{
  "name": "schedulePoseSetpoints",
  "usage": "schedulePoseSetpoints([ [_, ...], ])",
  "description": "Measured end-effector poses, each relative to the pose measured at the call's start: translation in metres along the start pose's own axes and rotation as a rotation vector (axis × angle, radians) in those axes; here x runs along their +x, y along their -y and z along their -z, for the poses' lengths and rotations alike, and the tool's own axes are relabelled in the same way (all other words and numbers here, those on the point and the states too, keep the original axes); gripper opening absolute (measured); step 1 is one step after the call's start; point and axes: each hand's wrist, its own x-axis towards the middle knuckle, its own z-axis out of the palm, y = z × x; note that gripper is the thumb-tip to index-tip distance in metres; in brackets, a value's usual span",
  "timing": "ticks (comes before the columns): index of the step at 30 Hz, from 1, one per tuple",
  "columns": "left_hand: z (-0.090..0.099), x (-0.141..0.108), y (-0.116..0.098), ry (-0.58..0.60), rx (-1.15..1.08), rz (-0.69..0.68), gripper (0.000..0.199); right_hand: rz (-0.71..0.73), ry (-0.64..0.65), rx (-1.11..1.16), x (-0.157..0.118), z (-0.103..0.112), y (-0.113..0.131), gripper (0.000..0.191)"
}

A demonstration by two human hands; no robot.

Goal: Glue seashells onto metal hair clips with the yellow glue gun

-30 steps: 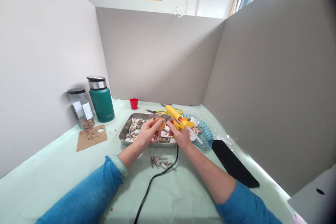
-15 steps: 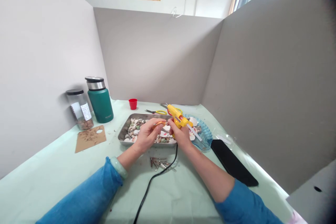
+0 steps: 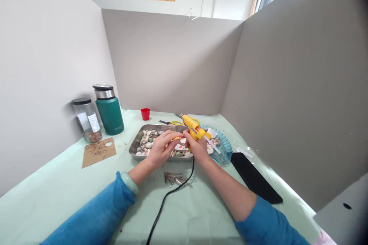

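Over the metal tray (image 3: 135,143), my left hand (image 3: 161,148) is closed on a small orange piece (image 3: 177,138), whose exact kind I cannot make out. My right hand (image 3: 197,146) grips a yellow hot glue gun (image 3: 193,125); a white glue stick (image 3: 212,144) juts from its back end. The fingers of both hands nearly meet at the orange piece. Shells (image 3: 148,142) and small stones fill the tray below. From the glue gun a black cord (image 3: 169,193) runs down across the table toward me.
Small metal clips (image 3: 174,178) lie in front of the tray. A blue glass dish (image 3: 227,147) with shells and a black flat object (image 3: 255,178) are on the right. Behind sit yellow-handled scissors (image 3: 174,123) and a red cup (image 3: 145,114). A green flask (image 3: 109,113), jar (image 3: 88,120) and brown board (image 3: 99,152) stand left.
My left fingers have shifted slightly around the orange piece, turning it a little. The glue gun has stayed almost in place in my right hand.
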Motion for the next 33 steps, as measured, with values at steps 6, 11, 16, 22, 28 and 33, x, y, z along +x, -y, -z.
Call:
schedulePoseSetpoints([
  [6, 0.0003, -0.0002, -0.0018, -0.011, -0.001, -0.009, 0.024, 0.002, -0.003, -0.015, -0.0007, -0.0007, -0.0002, 0.030],
  [11, -0.0001, -0.0004, -0.0028, 0.000, 0.049, -0.037, 0.024, 0.009, 0.003, 0.006, -0.0010, -0.0012, -0.0001, 0.030],
  [16, -0.0004, -0.0002, -0.0001, -0.021, 0.061, -0.080, 0.023, 0.012, 0.007, 0.016, -0.0001, -0.0005, -0.0007, 0.027],
  [22, -0.0022, 0.0005, 0.0008, -0.027, -0.008, 0.004, 0.020, 0.007, 0.012, 0.025, 0.0005, -0.0010, -0.0011, 0.027],
  [28, -0.0051, 0.0036, 0.0043, -0.079, -0.291, 0.445, 0.030, 0.023, 0.038, 0.030, -0.0020, -0.0001, 0.0011, 0.025],
  [33, -0.0027, 0.0092, 0.0064, -0.180, -0.450, 0.649, 0.037, 0.024, 0.168, -0.055, -0.0031, 0.0059, 0.0042, 0.024],
])
